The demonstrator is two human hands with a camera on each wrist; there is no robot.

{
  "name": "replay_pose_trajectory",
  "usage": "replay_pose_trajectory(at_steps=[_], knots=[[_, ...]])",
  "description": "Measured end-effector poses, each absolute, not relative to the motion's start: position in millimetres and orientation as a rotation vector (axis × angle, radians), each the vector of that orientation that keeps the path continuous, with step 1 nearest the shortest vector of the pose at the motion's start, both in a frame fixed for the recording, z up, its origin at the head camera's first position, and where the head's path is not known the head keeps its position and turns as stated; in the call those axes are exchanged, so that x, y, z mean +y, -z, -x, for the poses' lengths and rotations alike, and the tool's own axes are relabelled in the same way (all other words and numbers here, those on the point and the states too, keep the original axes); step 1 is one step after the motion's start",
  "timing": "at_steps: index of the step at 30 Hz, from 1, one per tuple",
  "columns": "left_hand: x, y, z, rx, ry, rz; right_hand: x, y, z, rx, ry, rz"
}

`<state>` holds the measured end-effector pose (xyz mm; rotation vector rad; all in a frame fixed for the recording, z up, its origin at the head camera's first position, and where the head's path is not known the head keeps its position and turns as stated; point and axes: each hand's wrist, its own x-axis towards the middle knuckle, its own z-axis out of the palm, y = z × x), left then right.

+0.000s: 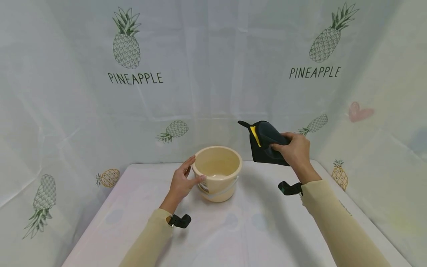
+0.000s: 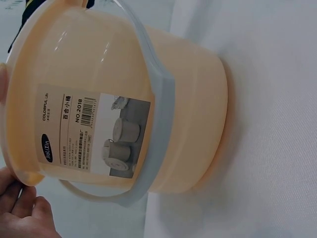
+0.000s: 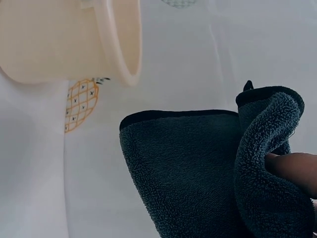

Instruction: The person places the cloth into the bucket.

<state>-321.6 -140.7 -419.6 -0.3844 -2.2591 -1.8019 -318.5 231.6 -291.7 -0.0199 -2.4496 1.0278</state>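
Note:
A cream plastic bucket stands upright on the table, its mouth up. The left hand holds its rim at the left side; in the left wrist view, curled fingers show at the rim's edge. A printed label and a pale grey handle, hanging down, show on the bucket's side. Up in the air right of the bucket, the right hand pinches a dark plush towel with black edging and a yellow strip. The towel is bunched at the thumb and hangs loose beyond it.
The table has a pale cover and ends just behind the bucket. A hanging sheet printed with pineapples closes off the back and sides. Each wrist wears a small black camera.

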Motion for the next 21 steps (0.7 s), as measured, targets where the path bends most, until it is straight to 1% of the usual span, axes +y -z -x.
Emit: replay_pose_trajectory(at_steps=[10, 21], knots=[[-141, 420, 322, -2.253, 1.794, 0.383, 220, 291, 320, -2.442, -1.054, 0.007], [-142, 420, 321, -2.255, 1.788, 0.389, 196, 289, 323, -2.444, -1.105, -0.001]])
